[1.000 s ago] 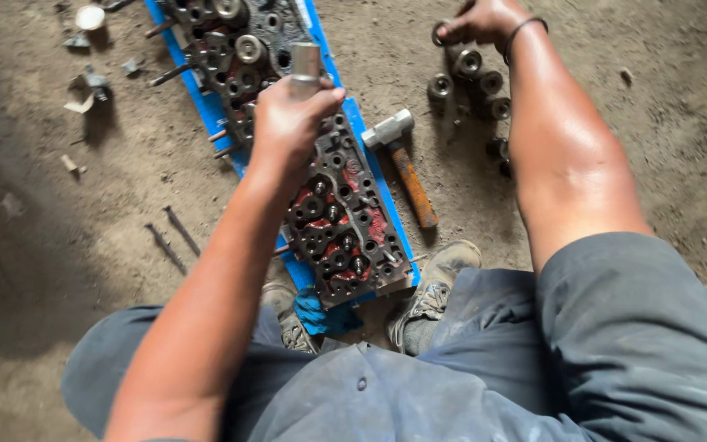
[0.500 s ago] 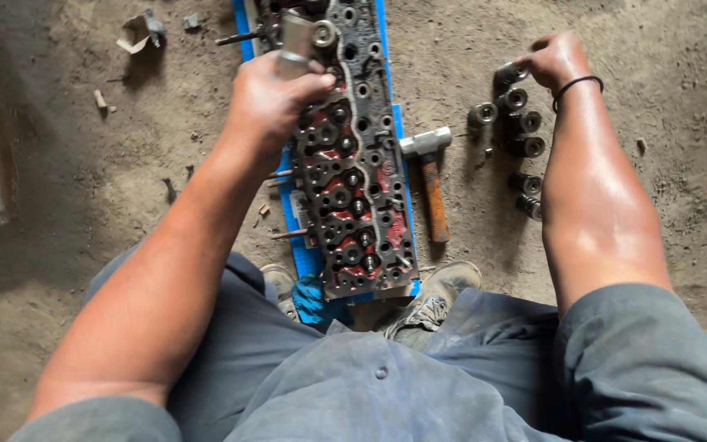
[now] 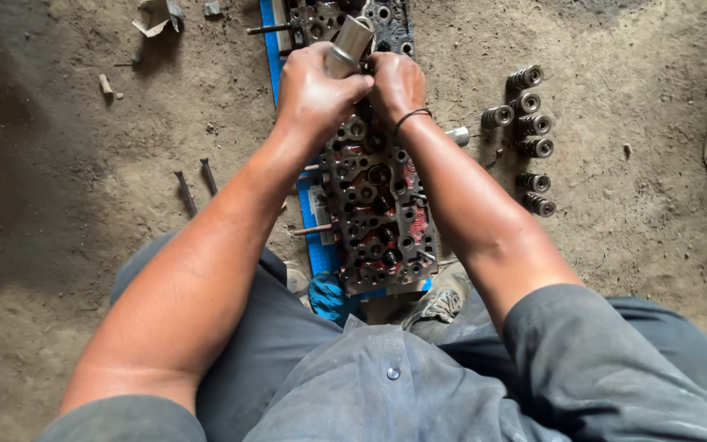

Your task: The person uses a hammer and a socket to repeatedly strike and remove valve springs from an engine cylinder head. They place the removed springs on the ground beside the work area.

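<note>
- Your left hand (image 3: pixel 314 96) covers the lower part of the metal cylinder (image 3: pixel 348 45), so its foot on the cylinder head (image 3: pixel 378 209) is hidden.
- Your right hand (image 3: pixel 397 84), touching the left above the cylinder head, hides whatever its fingers grip.
- The cylinder head's far end is cut off by the top edge.
- The hammer (image 3: pixel 457 135), right of the cylinder head, shows only its head past your forearm.

A dusty dirt floor (image 3: pixel 632 270) carries a blue board (image 3: pixel 314 237), valve springs (image 3: pixel 533 135), two bolts (image 3: pixel 194 184) and scraps (image 3: pixel 153 16).
</note>
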